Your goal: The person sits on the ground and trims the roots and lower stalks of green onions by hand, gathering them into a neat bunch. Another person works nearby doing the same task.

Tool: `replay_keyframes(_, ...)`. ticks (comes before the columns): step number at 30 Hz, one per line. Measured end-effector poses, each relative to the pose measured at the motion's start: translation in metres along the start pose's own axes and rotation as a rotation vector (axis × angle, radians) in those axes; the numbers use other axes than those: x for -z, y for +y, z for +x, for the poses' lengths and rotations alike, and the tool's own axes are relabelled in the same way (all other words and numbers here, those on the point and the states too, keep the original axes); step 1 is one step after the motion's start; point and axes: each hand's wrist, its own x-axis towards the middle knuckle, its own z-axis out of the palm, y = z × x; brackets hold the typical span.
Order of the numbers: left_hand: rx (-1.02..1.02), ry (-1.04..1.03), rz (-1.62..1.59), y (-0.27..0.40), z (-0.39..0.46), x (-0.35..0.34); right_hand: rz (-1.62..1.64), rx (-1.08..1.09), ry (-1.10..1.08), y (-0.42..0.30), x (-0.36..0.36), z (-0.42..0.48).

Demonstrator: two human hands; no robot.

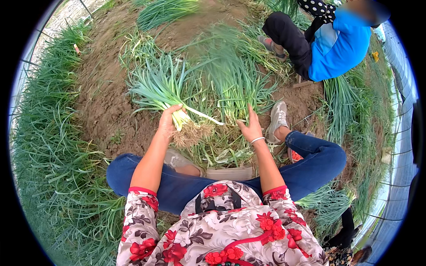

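Observation:
My left hand [170,117] is closed around a bunch of green onions [163,88], its white stems and brown roots pointing towards me and its leaves spreading away. One cleaned white stem lies slanted out of that bunch towards the right. My right hand [250,124] has thumb and fingers apart, with nothing held that I can see. It is beside the root end of a pile of green onions [233,89] lying on the ground. Loose leaves and trimmings [229,146] cover the ground between my feet.
A co-worker in a blue top [341,50] sits at the upper right. Growing onion rows [56,133] run along the left. More cut bunches lie at the top [166,13], right [341,103] and lower right [327,202]. Another person is partly visible at the lower right.

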Motion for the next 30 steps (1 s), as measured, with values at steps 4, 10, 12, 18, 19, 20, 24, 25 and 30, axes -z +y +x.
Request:
replay_keyframes(4,0.027,0.035,0.021,-0.010,-0.005,-0.005,0.575,-0.082,-0.655,-0.055,0.006,0.002)
replay_keyframes(10,0.026,-0.021,-0.042,-0.040,-0.003,-0.008,0.328,0.160,-0.199,-0.102,0.031,0.003)
replay_keyframes(12,0.036,-0.067,-0.082,-0.062,-0.007,-0.012,0.073,0.307,-0.344,-0.114,0.025,-0.008)
replay_keyframes(18,0.013,-0.097,-0.135,-0.087,-0.009,-0.011,0.053,0.192,-0.303,-0.104,0.037,-0.022)
replay_keyframes(19,0.013,-0.119,-0.140,-0.085,-0.010,-0.017,0.032,0.132,-0.312,-0.098,0.040,-0.018)
replay_keyframes(20,-0.004,-0.125,-0.157,-0.086,-0.013,-0.022,0.038,0.152,-0.365,-0.095,0.044,-0.020)
replay_keyframes(24,0.048,-0.081,-0.111,-0.079,-0.031,-0.045,0.106,0.309,-0.527,-0.087,0.059,-0.015)
replay_keyframes(25,0.043,-0.064,-0.049,-0.078,-0.028,-0.045,0.124,0.350,-0.485,-0.087,0.061,-0.015)
replay_keyframes(30,0.110,-0.102,0.057,-0.087,-0.018,-0.055,0.195,0.468,-0.358,-0.072,0.069,-0.021)
